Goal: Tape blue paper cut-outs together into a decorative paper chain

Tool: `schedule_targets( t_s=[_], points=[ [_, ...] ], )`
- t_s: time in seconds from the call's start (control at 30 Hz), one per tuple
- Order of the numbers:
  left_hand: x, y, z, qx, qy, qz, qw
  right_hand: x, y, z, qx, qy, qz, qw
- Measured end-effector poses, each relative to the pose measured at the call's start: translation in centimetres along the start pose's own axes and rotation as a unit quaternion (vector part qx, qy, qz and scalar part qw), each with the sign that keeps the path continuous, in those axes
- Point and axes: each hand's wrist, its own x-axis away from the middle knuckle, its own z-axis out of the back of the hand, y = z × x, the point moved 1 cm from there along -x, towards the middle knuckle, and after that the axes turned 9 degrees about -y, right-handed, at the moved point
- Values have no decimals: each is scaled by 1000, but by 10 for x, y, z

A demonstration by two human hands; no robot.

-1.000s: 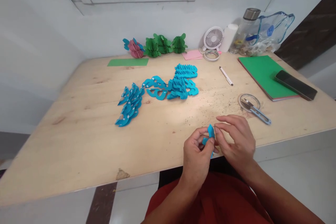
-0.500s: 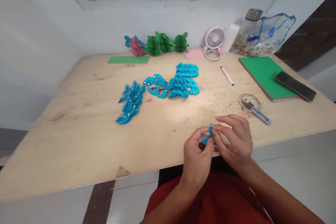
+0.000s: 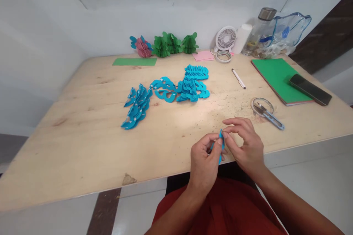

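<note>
Near the front edge of the table, a small blue paper cutout (image 3: 222,143) is pinched between my two hands. My left hand (image 3: 204,159) is closed on it, thumb on top, hiding much of the piece. At its upper end, the thumb and index finger of my right hand (image 3: 246,145) pinch the paper, with the other fingers partly raised. Beyond my hands lie blue paper cutouts with small white patches (image 3: 138,106). Farther right are a few flat cutouts (image 3: 167,95) and a stack of folded blue cutouts (image 3: 193,84).
To the right lie a tape roll (image 3: 255,101) with thread snips (image 3: 271,119) on it, a pen (image 3: 238,78), green sheets (image 3: 275,80) and a phone (image 3: 310,90). Green paper figures (image 3: 172,44), a small fan (image 3: 226,39) and a bottle (image 3: 259,31) stand along the wall.
The blue cutout has turned in my fingers, and its lower part now hangs below my left thumb. Both hands have shifted slightly left, staying together on the paper.
</note>
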Motion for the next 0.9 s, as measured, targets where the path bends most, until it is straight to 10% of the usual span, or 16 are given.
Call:
schedule_targets(
  t_s=[0.17, 0.5, 0.9],
  points=[
    [-2, -3, 1, -2, 14, 42, 999, 0, 5, 2, -100, -21, -97, 990],
    [-3, 0, 3, 6, 24, 32, 999, 3, 3, 6, 89, 5, 111, 990],
    [2, 7, 2, -60, 20, 15, 998, -3, 8, 11, 148, -17, 178, 973]
  ],
)
